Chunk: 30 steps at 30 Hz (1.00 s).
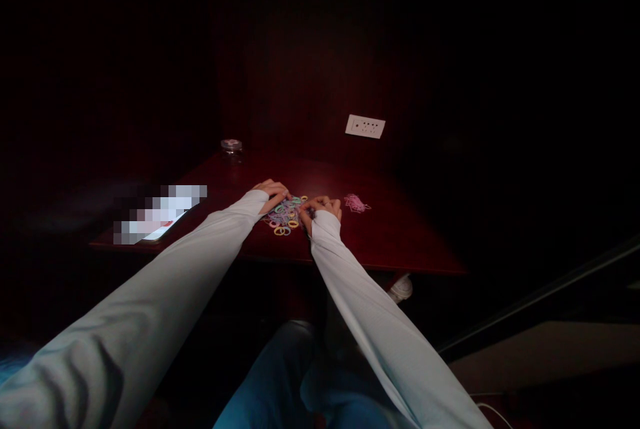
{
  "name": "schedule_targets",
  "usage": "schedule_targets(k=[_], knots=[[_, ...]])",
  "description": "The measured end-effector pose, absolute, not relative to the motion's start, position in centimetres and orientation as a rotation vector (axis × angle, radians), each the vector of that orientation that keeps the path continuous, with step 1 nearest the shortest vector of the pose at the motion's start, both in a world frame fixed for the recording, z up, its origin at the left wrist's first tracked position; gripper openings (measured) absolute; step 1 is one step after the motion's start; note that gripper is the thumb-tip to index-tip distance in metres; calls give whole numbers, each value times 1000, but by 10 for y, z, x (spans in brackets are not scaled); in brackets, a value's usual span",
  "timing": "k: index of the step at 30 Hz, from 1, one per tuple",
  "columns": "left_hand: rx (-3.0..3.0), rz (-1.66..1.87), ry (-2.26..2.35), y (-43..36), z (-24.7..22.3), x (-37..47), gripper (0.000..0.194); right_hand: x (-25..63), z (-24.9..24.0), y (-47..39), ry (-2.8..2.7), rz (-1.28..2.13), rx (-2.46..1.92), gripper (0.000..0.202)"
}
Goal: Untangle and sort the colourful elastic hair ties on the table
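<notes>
A loose pile of small pastel hair ties (286, 214) in yellow, green, purple and pink lies on the dark red table, between my two hands. My left hand (273, 190) rests at the pile's far left edge, thumb and fingers apart over the ties. At the right edge, my right hand (324, 206) reaches in with bent fingers, its thumb and forefinger close together at the ties. What they hold, if anything, is too small to make out. A separate small heap of pink bands (356, 202) lies to the right of my right hand.
On the table's left side lies a lit tablet or phone (173, 216), partly blurred out. A clear lidded jar (231, 150) stands at the back left. A white wall socket (365, 126) is behind the table (390, 242). A whitish shoe (401, 288) shows below its front edge.
</notes>
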<state>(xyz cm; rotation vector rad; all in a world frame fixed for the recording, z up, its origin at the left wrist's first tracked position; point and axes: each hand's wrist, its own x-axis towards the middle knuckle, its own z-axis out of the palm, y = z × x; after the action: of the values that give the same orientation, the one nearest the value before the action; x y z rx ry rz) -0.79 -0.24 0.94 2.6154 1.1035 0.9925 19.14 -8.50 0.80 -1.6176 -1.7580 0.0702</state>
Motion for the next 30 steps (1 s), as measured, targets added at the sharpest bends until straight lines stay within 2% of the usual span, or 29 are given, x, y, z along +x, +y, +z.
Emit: schedule_targets(k=[7, 14, 30], knots=[[2629, 1021, 1110, -1, 7, -7, 45, 197, -1, -75, -1680, 150, -1536, 15], [2702, 1215, 983, -3, 9, 0, 33, 195, -1, -74, -1629, 161, -1498, 19], [2896, 1045, 816, -11, 15, -1, 32, 194, 0, -73, -1616, 211, -1455, 18]])
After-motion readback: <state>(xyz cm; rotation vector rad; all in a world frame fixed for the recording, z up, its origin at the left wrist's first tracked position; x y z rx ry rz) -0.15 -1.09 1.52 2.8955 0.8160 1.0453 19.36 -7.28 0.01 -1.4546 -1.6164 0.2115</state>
